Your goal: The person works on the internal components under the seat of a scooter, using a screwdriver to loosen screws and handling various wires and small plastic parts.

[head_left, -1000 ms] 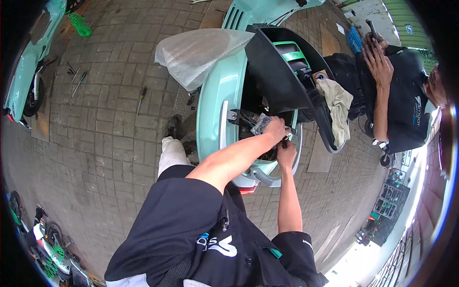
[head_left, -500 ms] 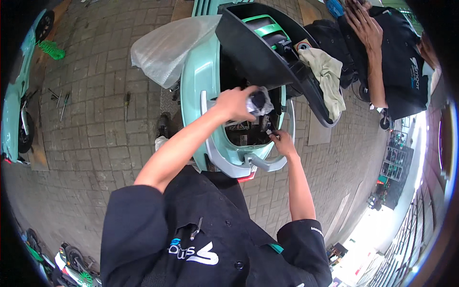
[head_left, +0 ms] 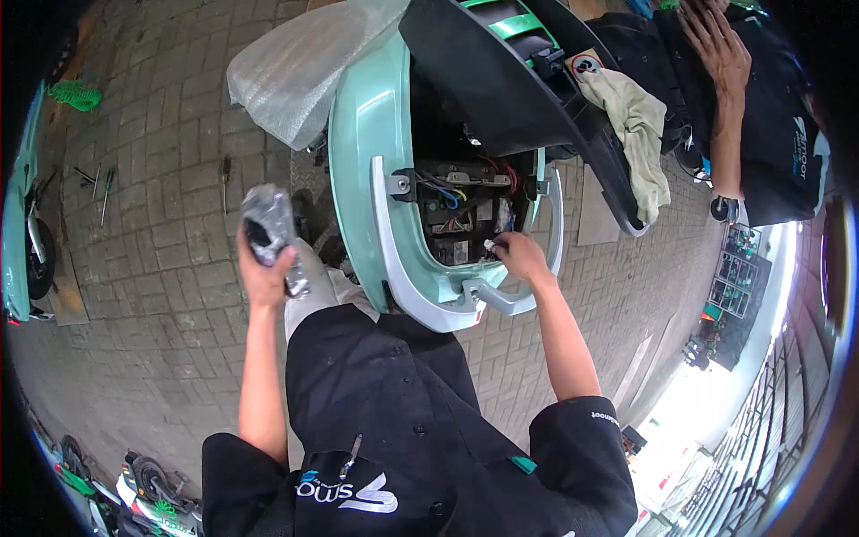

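My left hand grips a clear plastic bag with a dark part inside, held out left of the mint-green scooter. At the scooter's open rear compartment, my right hand pinches a small white piece, which looks like a connector. Inside the compartment are colored wires and dark components. A grey grab rail curves round the opening. Above it sits a black tub with a cream cloth over its right side.
Translucent wrapping hangs over the scooter's left. Screwdrivers lie on the paving at left, near another mint scooter. A co-worker's hand and arm are at top right. More scooters are at bottom left, racks at right.
My left hand has lifted the bagged part out of the compartment and moved it left, uncovering the wires. My right hand stays at the opening's right part, now showing the small white piece.
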### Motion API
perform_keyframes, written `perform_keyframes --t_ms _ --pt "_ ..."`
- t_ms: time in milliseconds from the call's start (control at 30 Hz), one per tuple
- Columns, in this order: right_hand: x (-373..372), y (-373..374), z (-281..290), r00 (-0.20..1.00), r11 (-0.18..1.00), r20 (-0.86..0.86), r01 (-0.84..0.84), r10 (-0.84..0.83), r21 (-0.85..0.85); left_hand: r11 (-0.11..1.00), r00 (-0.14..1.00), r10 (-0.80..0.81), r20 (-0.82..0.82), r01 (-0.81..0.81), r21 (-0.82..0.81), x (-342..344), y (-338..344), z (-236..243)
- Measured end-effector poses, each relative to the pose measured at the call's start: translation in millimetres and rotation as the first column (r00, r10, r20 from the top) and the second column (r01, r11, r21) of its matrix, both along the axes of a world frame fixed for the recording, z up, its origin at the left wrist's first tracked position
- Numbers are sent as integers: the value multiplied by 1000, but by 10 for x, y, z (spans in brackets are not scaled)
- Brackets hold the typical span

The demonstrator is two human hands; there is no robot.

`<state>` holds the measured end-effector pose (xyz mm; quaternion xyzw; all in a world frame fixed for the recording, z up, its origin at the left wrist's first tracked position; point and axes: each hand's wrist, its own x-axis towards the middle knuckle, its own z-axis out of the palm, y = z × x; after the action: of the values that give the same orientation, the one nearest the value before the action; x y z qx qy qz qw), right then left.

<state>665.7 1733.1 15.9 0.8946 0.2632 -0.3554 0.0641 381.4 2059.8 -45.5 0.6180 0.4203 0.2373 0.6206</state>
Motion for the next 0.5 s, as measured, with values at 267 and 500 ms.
perform_keyframes --t_ms 267,500 --pt "-31 183 -139 999 974 9 -34 37 -225 991 870 135 -475 -118 66 -1405 -141 -1008" --pt "-74 262 -148 998 957 -36 -60 52 -284 961 742 124 -658 -256 -108 -2173 -621 -1119"
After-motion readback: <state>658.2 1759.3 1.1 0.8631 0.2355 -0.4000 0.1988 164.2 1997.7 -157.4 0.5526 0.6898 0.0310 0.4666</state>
